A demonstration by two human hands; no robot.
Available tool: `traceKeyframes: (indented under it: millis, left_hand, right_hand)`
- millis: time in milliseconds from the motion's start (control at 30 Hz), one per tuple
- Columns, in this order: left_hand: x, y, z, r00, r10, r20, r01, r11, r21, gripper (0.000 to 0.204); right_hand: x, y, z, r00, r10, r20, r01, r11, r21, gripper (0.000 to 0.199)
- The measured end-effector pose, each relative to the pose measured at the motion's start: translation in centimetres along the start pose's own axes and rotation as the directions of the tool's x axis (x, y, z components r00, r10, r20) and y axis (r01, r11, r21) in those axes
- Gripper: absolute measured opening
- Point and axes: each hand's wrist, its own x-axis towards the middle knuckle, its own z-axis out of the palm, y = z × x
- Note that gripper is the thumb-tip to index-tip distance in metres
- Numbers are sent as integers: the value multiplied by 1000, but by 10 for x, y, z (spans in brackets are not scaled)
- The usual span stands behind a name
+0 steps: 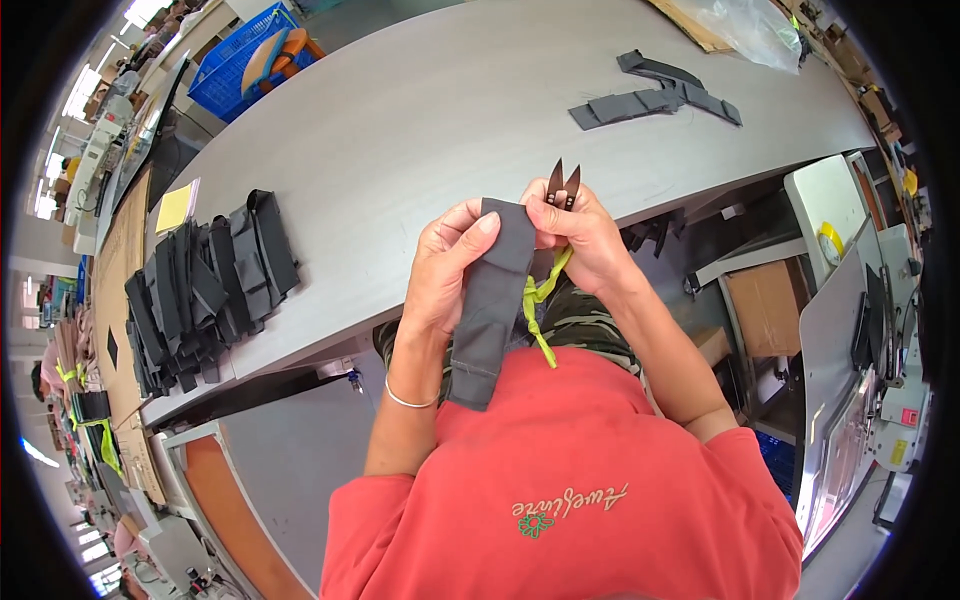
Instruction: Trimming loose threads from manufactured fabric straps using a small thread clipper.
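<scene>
Between my two hands hangs a dark grey fabric strip, its stitched lower end reaching down in front of my shirt. My left hand pinches the strip's upper part, thumb on top. At the strip's top corner, the thumb and fingers of my right hand close on its edge. That same hand also keeps a pair of thread snips in its grip, with the two dark blades pointing up and apart. A yellow-green cord dangles below my right hand, apparently tied to the snips; its upper end is hidden.
On the grey table, a pile of dark grey strips lies at the left beside a yellow paper pad. More grey strips lie at the far right, near a clear plastic bag. A blue crate stands beyond the table.
</scene>
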Motion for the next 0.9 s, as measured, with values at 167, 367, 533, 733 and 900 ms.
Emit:
traceKeyframes:
  millis: [167, 367, 533, 733, 900]
  left_hand:
    - [3, -8, -6, 989, 5, -150, 10, 995, 99, 12]
    - [5, -10, -8, 973, 7, -232, 33, 985, 170, 12]
    - [7, -11, -8, 977, 15, -215, 29, 979, 201, 13]
    - [6, -11, -6, 976, 1, -217, 49, 972, 228, 15]
    - [5, -8, -4, 978, -16, -210, 68, 967, 244, 17]
  right_hand:
    - [5, 1, -10, 997, -66, -50, 47, 948, -316, 15]
    - [5, -24, -9, 837, -492, 240, 377, 201, -904, 23]
    - [3, -32, -15, 786, -459, 414, 404, -125, -906, 22]
    - [3, -33, -19, 731, -461, 503, 462, -209, -862, 20]
    - [2, -33, -22, 762, -421, 493, 488, -129, -863, 19]
